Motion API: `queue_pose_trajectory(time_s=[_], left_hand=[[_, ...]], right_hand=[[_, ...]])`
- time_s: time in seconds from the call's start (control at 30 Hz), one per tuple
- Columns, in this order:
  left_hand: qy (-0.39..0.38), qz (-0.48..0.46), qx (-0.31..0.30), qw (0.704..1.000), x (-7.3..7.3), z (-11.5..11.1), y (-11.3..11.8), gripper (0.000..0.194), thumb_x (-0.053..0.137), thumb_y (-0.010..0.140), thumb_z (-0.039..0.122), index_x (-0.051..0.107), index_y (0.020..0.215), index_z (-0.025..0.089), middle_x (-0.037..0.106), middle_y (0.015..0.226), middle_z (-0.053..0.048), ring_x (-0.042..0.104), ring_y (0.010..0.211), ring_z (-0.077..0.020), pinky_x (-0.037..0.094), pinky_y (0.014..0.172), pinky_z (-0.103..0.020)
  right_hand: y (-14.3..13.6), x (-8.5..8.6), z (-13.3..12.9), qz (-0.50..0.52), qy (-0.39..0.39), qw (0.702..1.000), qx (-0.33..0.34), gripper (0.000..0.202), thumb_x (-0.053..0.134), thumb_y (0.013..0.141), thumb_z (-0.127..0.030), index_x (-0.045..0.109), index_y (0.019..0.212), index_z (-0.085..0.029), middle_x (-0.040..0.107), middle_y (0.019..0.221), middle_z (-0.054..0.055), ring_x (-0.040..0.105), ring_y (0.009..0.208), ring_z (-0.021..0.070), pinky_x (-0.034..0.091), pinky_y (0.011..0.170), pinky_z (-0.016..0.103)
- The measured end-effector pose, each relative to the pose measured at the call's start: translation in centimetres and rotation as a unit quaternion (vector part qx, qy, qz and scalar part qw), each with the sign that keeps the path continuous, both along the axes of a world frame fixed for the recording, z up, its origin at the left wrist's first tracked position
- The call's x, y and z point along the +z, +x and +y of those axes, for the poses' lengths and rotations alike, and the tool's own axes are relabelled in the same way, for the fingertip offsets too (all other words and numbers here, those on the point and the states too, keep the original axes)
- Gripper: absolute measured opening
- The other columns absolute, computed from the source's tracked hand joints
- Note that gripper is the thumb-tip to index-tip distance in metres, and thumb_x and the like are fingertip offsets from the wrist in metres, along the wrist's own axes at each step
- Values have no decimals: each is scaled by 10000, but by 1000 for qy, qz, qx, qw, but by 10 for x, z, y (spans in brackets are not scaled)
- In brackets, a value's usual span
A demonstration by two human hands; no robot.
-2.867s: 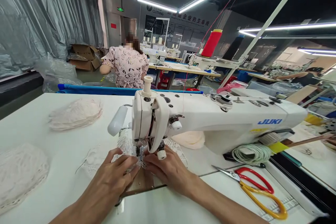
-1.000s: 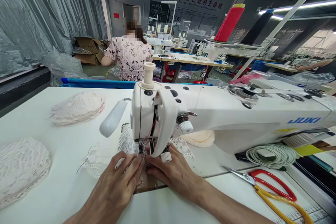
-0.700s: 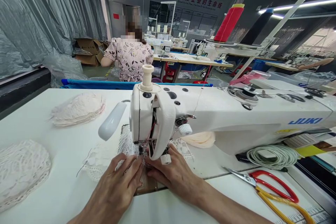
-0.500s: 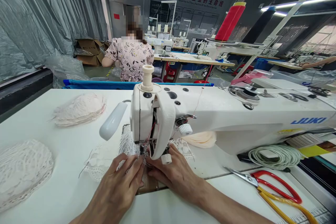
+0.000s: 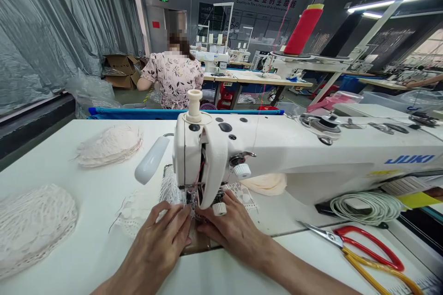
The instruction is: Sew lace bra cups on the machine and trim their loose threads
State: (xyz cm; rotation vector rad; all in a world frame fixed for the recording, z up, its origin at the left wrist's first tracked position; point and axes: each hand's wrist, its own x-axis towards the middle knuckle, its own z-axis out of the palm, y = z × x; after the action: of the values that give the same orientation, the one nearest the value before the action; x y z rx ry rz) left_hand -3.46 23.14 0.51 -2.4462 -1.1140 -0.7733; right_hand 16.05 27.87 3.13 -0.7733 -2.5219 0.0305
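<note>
A white sewing machine (image 5: 277, 138) stands before me, red thread running down to its needle area. White lace (image 5: 169, 184) lies under the presser foot and on the metal plate around it. Just left of the foot, my left hand (image 5: 161, 235) pinches the lace edge with bent fingers pressed together. My right hand (image 5: 235, 230) is closed on the lace to the right of the foot, its fingertips partly hidden by the machine head. More lace (image 5: 133, 212) with a loose dark thread spreads beside my left hand. The stitching point is mostly hidden by fingers and machine.
Stacked lace pieces (image 5: 38, 230) and a paler pile (image 5: 109, 146) lie at left. Red-and-yellow-handled scissors (image 5: 370, 251) and coiled cord (image 5: 368, 207) are at right. Cream fabric (image 5: 266, 183) sits behind the needle area. A person (image 5: 176, 73) sits beyond the table.
The view has shifted slightly, and the red thread above the machine hangs differently. Both hands stay on the lace by the presser foot, with hardly any movement.
</note>
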Motion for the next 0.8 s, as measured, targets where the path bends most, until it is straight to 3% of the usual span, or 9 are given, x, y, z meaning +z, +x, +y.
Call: queue_pose_trajectory(time_s=[0.3,0.5,0.63,0.8], left_hand=[[21,-6,-9,1000,-6,6,-4,251,387,973,215,624,959,134,685,972,-64,601,944,-173,347,877,-363],[3,-15,-10,1000,-3,4,-3,242,393,971,203,622,963,126,688,972,-66,600,955,-182,350,877,-376],[1,-19,-12,1000,-2,3,-2,221,415,964,201,620,987,123,684,995,-69,599,962,-184,353,883,-378],[-14,-39,-4,999,2,2,-2,267,378,980,258,621,992,147,685,999,-53,594,956,-179,338,880,-385]], right_hand=[[0,2,0,-16,-12,1000,0,180,528,896,-313,630,880,-166,627,930,94,513,923,224,419,802,353],[1,1,-1,-19,-5,1000,-4,157,538,892,-324,656,950,-238,619,968,77,509,927,215,408,796,333],[1,-1,0,-7,-8,1000,8,195,541,891,-331,643,1054,-302,618,891,58,506,916,213,398,785,329],[1,-3,0,-13,-4,1000,9,192,543,892,-323,648,1051,-301,616,846,54,506,895,205,389,773,327]])
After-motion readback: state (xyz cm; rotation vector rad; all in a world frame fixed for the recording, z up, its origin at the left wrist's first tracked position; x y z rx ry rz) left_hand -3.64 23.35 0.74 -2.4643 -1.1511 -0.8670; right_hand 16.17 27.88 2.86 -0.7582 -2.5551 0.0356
